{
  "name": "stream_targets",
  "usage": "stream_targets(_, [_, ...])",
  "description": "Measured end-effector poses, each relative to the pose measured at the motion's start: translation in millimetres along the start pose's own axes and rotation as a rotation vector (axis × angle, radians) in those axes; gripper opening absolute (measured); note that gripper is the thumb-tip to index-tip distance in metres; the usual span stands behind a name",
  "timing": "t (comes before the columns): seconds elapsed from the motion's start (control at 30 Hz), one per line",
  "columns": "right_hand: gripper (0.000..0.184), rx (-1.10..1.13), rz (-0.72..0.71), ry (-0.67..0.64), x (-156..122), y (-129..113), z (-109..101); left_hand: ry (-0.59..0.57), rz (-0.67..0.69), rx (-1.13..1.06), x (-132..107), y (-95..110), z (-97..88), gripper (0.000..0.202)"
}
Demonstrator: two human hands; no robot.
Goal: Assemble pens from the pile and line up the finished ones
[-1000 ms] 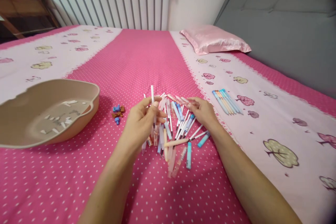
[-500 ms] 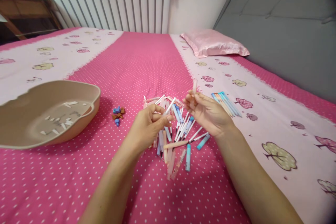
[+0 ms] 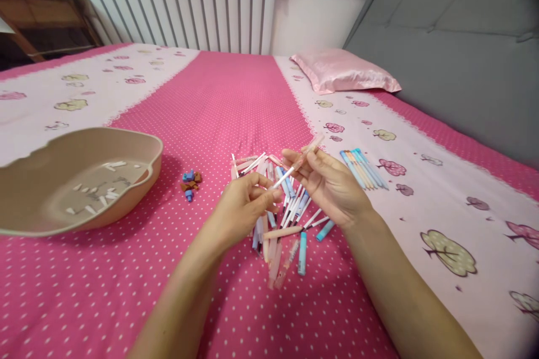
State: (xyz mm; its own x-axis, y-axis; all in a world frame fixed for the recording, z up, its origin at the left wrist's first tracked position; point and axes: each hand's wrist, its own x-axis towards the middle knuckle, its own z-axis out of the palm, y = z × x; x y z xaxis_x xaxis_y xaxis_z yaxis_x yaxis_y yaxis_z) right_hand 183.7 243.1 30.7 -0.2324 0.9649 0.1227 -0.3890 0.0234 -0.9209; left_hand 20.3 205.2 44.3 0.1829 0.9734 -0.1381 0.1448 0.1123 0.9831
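My left hand (image 3: 248,202) pinches the lower end of a slim white pen refill (image 3: 283,179). Between the fingers of my right hand (image 3: 332,182) is a translucent pink pen barrel (image 3: 315,145), tilted up to the right. The refill's upper end meets the lower end of the barrel at my right fingertips; how far it sits inside I cannot tell. Beneath both hands lies a loose pile of pen parts: white refills with dark tips (image 3: 290,214), a peach barrel (image 3: 283,232), pink barrels (image 3: 275,266) and a short blue barrel piece (image 3: 302,255).
Left stands a beige basin (image 3: 138,143) with small white pieces inside. Beside it are small brown and blue pieces (image 3: 191,180). Several blue and peach pens (image 3: 364,168) lie in a row at the right. A pink pillow (image 3: 343,70) rests near the grey headboard (image 3: 446,39).
The refill and the pink barrel, apart before, now meet in one line. The barrel has tipped from upright to slanted, and my right hand has turned slightly toward my left.
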Motion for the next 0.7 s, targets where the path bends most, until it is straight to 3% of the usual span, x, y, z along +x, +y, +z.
stream_targets(0.7, [0.01,-0.099,0.005,-0.106,-5.9,-0.6,9.6,-0.02,0.051,-0.066,-3.0,2.9,3.7,0.018])
